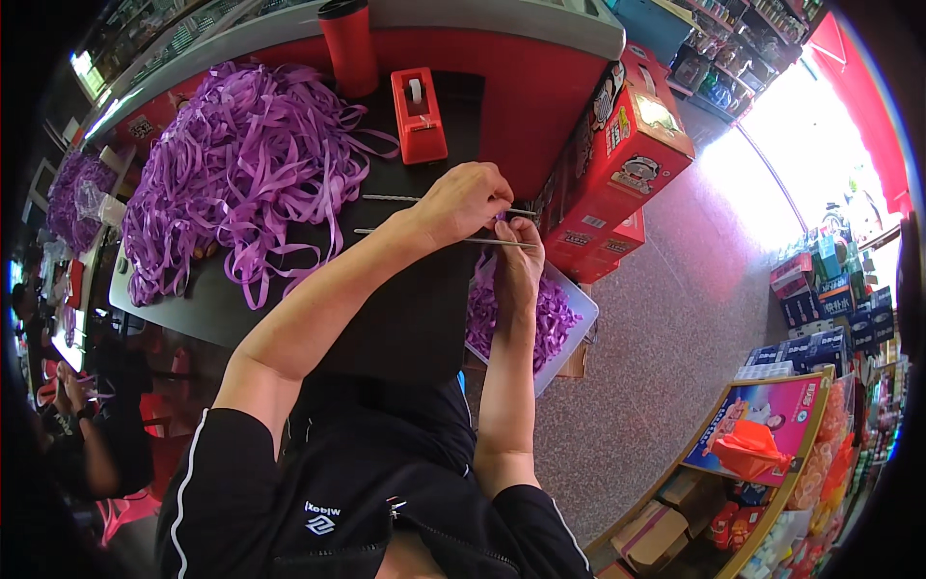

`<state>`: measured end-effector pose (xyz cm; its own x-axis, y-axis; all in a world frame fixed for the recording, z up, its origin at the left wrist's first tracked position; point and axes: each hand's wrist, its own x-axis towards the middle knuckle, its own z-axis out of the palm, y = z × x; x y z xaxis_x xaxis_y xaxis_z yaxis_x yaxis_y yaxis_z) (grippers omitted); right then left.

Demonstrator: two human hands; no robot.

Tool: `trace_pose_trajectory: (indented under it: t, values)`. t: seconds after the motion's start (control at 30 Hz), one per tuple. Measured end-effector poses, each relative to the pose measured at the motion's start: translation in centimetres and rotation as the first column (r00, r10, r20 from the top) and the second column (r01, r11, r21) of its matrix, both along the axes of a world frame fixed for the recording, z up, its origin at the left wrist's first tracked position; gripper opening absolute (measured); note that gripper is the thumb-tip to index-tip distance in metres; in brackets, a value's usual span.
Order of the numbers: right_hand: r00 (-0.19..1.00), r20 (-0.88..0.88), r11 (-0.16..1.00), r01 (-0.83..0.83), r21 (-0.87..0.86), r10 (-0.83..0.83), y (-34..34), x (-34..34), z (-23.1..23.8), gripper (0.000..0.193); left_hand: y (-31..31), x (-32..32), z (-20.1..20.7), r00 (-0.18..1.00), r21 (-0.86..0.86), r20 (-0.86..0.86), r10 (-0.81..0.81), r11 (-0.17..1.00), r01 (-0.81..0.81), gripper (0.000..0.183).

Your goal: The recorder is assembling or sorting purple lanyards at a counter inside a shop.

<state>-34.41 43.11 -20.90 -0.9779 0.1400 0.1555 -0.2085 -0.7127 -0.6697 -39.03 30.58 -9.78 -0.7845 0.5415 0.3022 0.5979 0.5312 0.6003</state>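
My left hand [465, 205] and my right hand [521, 249] meet over the right end of the dark table. Both have their fingertips pinched together, and a little purple ribbon [500, 218] shows between them. Two thin metal rods, an upper rod [386, 198] and a lower rod [364, 232], stick out leftward past my left hand and wrist; their right ends reach my fingers. Below my right hand, a pale plastic bin [585, 307] holds many small purple ribbon pieces [548, 323], partly hidden by my forearm. A big heap of loose purple ribbon [246, 159] lies to the left.
Behind my hands stand a red tape dispenser [421, 121] and a red tumbler [349, 48]. Red cartons [622, 145] are stacked at the right, beside the speckled floor [656, 318]. A display shelf [714, 482] is lower right. Another person's arm [95, 444] shows far left.
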Motion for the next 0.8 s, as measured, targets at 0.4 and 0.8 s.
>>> trace_pose_trajectory:
  t: [0.4, 0.8]
  values:
    - [0.999, 0.036, 1.000, -0.015, 0.022, 0.015, -0.1, 0.2, -0.3, 0.012, -1.4, -0.1, -1.9, 0.995, 0.181, 0.102, -0.003, 0.983, -0.015, 0.016]
    - [0.993, 0.037, 0.834, 0.073, 0.547, -0.111, 2.3, 0.0, -0.7, 0.029, -0.8, 0.0, -3.1, 0.997, 0.154, -0.047, 0.060, 0.987, -0.052, 0.014]
